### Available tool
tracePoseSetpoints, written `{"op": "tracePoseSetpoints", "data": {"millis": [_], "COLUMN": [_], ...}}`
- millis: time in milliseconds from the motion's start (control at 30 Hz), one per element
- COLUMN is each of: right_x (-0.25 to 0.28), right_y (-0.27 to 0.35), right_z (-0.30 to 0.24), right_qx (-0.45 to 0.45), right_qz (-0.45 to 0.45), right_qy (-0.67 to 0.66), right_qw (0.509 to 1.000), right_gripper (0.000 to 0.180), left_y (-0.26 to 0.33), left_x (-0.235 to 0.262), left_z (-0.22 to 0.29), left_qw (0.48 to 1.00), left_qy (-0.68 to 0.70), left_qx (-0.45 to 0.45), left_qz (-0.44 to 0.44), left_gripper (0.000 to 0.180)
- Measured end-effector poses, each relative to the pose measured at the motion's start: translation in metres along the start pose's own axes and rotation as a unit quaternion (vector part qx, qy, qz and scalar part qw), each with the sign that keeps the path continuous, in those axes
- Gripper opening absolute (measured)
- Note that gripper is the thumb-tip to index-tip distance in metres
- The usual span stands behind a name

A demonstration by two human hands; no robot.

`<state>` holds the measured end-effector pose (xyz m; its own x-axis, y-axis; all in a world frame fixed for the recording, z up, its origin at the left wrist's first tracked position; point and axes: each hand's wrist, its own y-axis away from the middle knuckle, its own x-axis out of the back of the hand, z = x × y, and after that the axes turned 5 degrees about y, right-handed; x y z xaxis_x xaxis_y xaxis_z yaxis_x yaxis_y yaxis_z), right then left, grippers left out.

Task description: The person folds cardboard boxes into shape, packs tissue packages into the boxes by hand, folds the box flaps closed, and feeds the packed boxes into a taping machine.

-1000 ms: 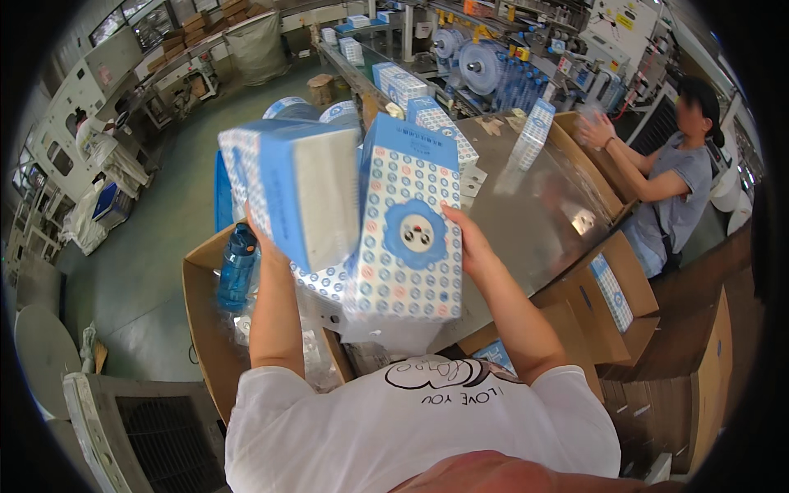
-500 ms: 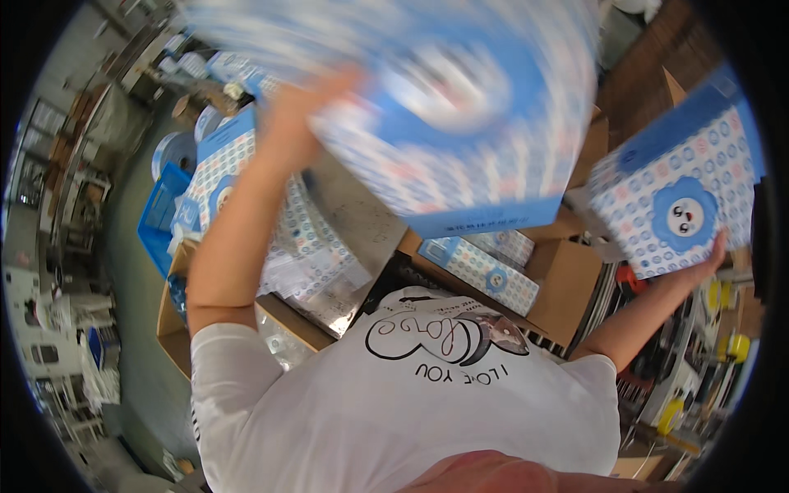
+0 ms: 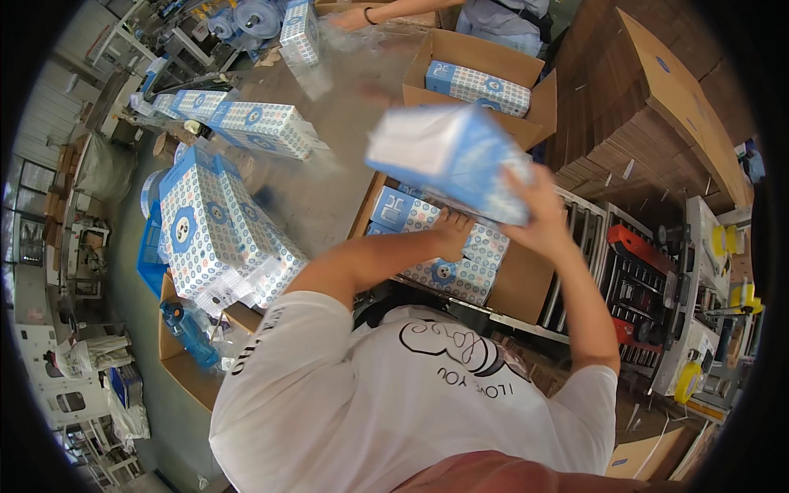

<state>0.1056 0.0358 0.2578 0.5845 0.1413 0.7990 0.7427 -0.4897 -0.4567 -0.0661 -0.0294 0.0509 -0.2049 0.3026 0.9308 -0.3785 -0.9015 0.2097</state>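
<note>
My right hand is raised over an open cardboard carton and grips a blue-and-white patterned tissue pack, which is blurred by motion. My left hand reaches down into the same carton and rests on one of the blue-and-white packs lying inside. How its fingers sit on that pack is unclear. Both arms come out of my white T-shirt at the bottom of the view.
A plastic-wrapped bundle of packs stands at the left on the grey table, more packs behind it. A second carton holds a pack. A co-worker's hand is at the top. A blue bottle sits lower left, flat cardboard at the right.
My view has swung to the right-hand carton. My left hand has come down into the carton, and the pack in my right hand has moved in over it.
</note>
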Motion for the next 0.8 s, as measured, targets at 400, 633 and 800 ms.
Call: {"op": "tracePoseSetpoints", "data": {"millis": [400,633,800], "right_x": [-0.094,-0.051,0.009], "right_y": [0.122,0.206,0.247], "right_z": [0.081,0.098,0.088], "right_qx": [-0.235,-0.586,-0.629], "right_qz": [0.08,0.05,0.065], "right_qy": [0.203,-0.011,0.049], "right_qw": [0.947,0.809,0.773], "right_gripper": [0.046,0.023,0.025], "left_y": [0.051,0.021,-0.001], "left_x": [0.021,0.0,-0.043], "left_z": [-0.126,-0.148,-0.173], "left_qw": [0.973,0.877,0.802], "left_qy": [0.004,0.236,0.412], "left_qx": [-0.032,0.084,0.402], "left_qz": [0.23,0.409,0.162], "left_gripper": [0.058,0.06,0.064]}}
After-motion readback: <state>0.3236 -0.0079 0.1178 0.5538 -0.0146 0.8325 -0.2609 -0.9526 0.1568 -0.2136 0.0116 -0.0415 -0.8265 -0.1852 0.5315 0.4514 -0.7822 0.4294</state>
